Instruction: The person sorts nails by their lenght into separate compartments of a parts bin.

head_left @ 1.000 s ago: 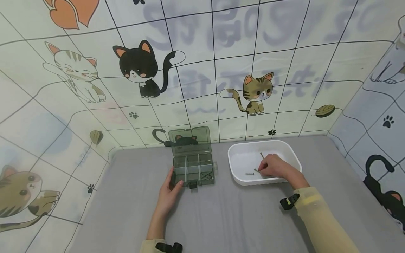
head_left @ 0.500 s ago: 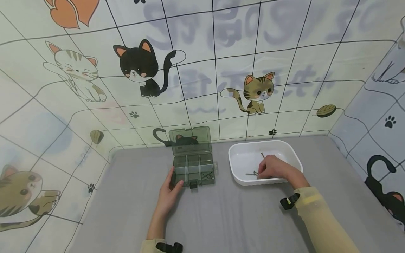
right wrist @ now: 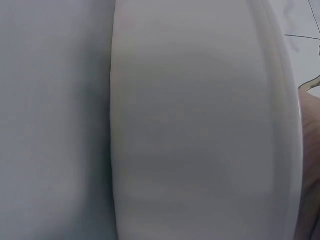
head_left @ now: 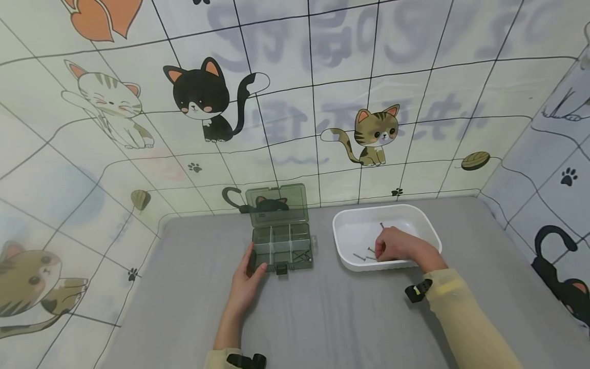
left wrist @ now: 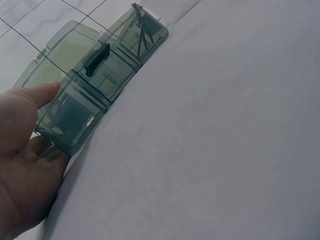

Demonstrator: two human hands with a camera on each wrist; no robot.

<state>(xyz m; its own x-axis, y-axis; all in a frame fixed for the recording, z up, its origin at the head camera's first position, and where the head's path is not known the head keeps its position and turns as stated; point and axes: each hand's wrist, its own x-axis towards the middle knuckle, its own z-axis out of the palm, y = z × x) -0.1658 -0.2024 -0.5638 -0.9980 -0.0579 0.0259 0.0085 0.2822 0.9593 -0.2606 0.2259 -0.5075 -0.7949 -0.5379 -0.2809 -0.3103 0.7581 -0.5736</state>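
Note:
My left hand point(head_left: 247, 279) grips the left front corner of a green see-through compartment box point(head_left: 282, 247), thumb at the front wall and fingers along the side. The box's lid point(head_left: 277, 206) stands raised. Several screws point(left wrist: 142, 32) lie crossed in its front right compartment. My right hand point(head_left: 396, 245) reaches into a white tray point(head_left: 340, 241), its curled fingers pinching a screw point(head_left: 371, 258) near the front wall; the fingertips are partly hidden. Loose screws point(head_left: 359, 257) lie just left of the fingers. In the right wrist view, the tray's outer wall point(right wrist: 195, 125) hides most of the hand.
Box and tray stand apart on a grey cloth-covered table point(head_left: 322, 318). Behind them rises a cat-printed wall sheet point(head_left: 295, 128). Another screw point(head_left: 381, 225) leans farther back in the tray, beyond the right hand.
My right fingers have shifted slightly among the screws, and the loose screws by them have turned and spread apart. The left hand and the box have stayed in place.

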